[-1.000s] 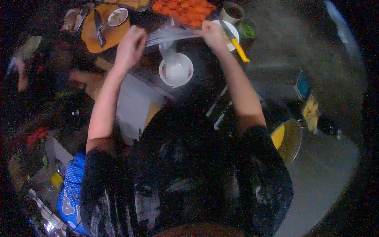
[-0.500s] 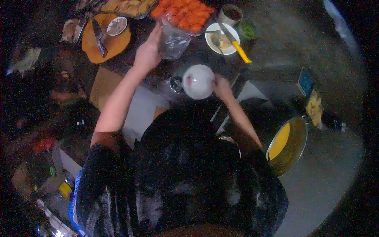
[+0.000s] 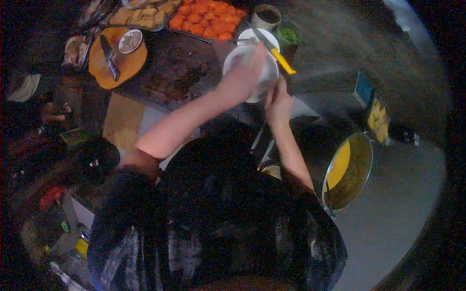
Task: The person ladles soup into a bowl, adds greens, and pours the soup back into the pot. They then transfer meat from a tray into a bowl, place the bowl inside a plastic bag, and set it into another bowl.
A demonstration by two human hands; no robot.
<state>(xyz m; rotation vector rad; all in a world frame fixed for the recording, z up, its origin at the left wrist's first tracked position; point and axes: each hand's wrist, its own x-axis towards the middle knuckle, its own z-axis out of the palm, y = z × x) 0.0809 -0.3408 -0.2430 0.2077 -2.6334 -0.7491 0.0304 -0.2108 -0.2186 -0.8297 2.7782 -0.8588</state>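
Observation:
A white bowl [image 3: 271,71] is held up in front of my body, its pale inside facing me. My right hand [image 3: 280,101] grips its lower right rim, with the fingers closed on it. Across the bowl lies my left hand [image 3: 250,72], smeared by motion, so its fingers and anything in them cannot be made out. Just beyond the bowl, partly covered by it, sits a white plate [image 3: 243,36]. A knife with a yellow handle [image 3: 286,65] rests across that plate, beside a fork.
At the back stand a tray of orange pieces [image 3: 206,20], golden blocks [image 3: 145,17], a cup [image 3: 267,15] and a container of chopped greens [image 3: 289,36]. Left is a round cutting board [image 3: 136,63] with a knife [image 3: 110,59] and a small dish [image 3: 130,41]. Right is a metal pot [image 3: 367,165] with yellow contents.
My left hand has left the clear plastic bag by the orange tray and come right, over the bowl. My right hand has raised the bowl farther away, towards the plate.

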